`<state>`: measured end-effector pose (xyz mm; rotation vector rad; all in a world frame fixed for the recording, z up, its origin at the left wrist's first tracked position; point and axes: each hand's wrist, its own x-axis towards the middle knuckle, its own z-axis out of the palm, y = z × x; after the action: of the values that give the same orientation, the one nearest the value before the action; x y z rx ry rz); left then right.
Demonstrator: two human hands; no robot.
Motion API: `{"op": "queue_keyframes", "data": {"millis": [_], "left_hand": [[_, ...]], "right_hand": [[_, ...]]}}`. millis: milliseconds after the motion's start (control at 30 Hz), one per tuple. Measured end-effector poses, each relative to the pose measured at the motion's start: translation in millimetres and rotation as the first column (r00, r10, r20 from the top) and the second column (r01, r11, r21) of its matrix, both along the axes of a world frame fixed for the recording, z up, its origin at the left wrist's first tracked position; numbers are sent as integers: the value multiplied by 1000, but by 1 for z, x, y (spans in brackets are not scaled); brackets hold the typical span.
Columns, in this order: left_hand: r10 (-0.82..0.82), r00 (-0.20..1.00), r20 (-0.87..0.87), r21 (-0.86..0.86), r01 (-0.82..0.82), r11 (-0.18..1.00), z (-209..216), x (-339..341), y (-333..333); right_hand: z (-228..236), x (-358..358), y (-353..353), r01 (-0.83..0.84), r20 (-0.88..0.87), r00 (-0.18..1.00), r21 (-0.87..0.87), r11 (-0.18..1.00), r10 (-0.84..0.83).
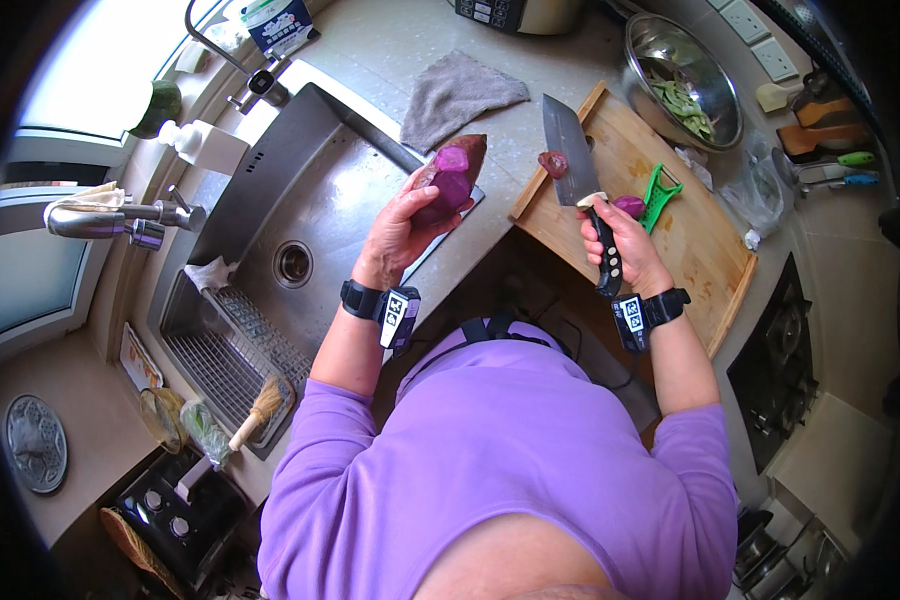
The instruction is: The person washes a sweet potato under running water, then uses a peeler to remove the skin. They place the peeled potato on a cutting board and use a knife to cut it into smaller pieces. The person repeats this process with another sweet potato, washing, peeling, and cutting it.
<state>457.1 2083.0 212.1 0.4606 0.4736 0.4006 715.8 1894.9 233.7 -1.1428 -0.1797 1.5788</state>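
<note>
In my left hand point(402, 222) I hold a purple sweet potato point(452, 182) above the sink's right edge; bright purple flesh shows on its cut faces, and brown skin covers its tip. My right hand point(625, 243) is wrapped round the black handle of a cleaver point(570, 150), its broad blade pointing away over the wooden cutting board point(690, 250). A small cut-off piece point(553, 164) with brown skin is at the blade's left edge; whether it sticks to the blade I cannot tell. Beside my right hand are a green peeler point(660, 198) and another purple piece point(630, 206), partly hidden.
To the left is a steel sink point(270, 190) with a drying rack. A grey cloth point(462, 95) lies on the counter beyond. A steel bowl point(735, 115) of green pods stands at the board's far right, with a plastic bag point(755, 195) near it. A stove point(775, 360) is at right.
</note>
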Motion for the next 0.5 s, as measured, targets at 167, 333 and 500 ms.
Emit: {"op": "queue_keyframes", "data": {"millis": [167,333,500], "left_hand": [[3,1000,7,30,-3,1000,0,-7,-1],[29,999,-21,61,-28,998,-3,-13,0],[56,997,-51,64,-53,997,-1,-12,-2]], "right_hand": [[0,-10,11,-44,37,998,-18,999,44],[0,-13,17,-75,21,997,-8,997,75],[2,-12,11,-35,-129,991,60,998,42]]}}
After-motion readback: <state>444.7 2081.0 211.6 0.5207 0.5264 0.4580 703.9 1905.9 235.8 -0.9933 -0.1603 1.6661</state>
